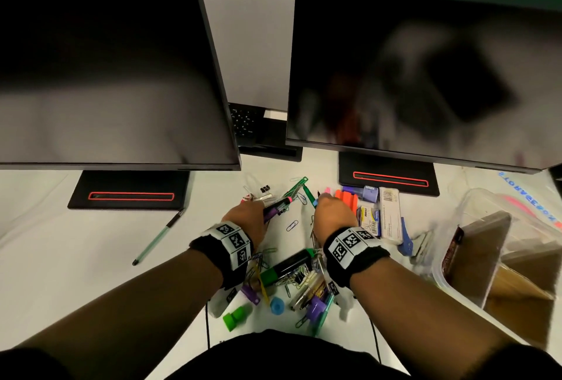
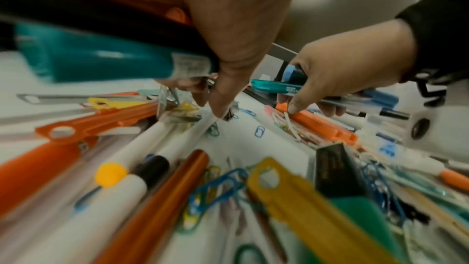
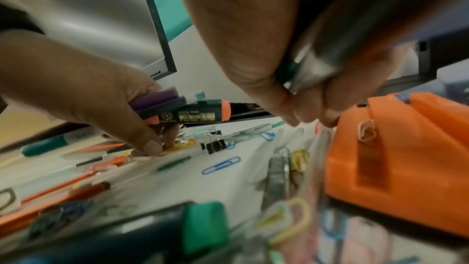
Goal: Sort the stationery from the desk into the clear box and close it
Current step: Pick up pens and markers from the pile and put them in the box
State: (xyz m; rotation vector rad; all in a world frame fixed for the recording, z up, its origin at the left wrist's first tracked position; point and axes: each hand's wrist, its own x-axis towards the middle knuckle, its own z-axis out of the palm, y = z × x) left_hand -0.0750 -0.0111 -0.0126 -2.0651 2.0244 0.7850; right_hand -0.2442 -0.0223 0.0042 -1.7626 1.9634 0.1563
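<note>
Loose stationery lies scattered over the white desk (image 1: 60, 273) in front of me. My left hand (image 1: 258, 208) grips a bundle of markers (image 1: 278, 205), one black with orange ends (image 3: 193, 115) and one teal (image 2: 101, 61); its fingertips (image 2: 220, 110) press down beside a black binder clip (image 3: 214, 147). Beside it, my right hand (image 1: 325, 199) grips several pens (image 2: 274, 87), and a fingertip (image 2: 291, 108) touches the orange markers (image 1: 346, 198). The clear box (image 1: 474, 206) stands open at the right, with brown items inside.
Two dark monitors (image 1: 106, 75) hang over the desk's back, their black stands (image 1: 127, 191) behind the pile. A green pen (image 1: 158, 238) lies apart on the left. Staple boxes (image 1: 369, 221), a blue staple remover (image 1: 406, 243), a green highlighter (image 1: 286, 267) and paper clips (image 1: 292, 225) surround my wrists.
</note>
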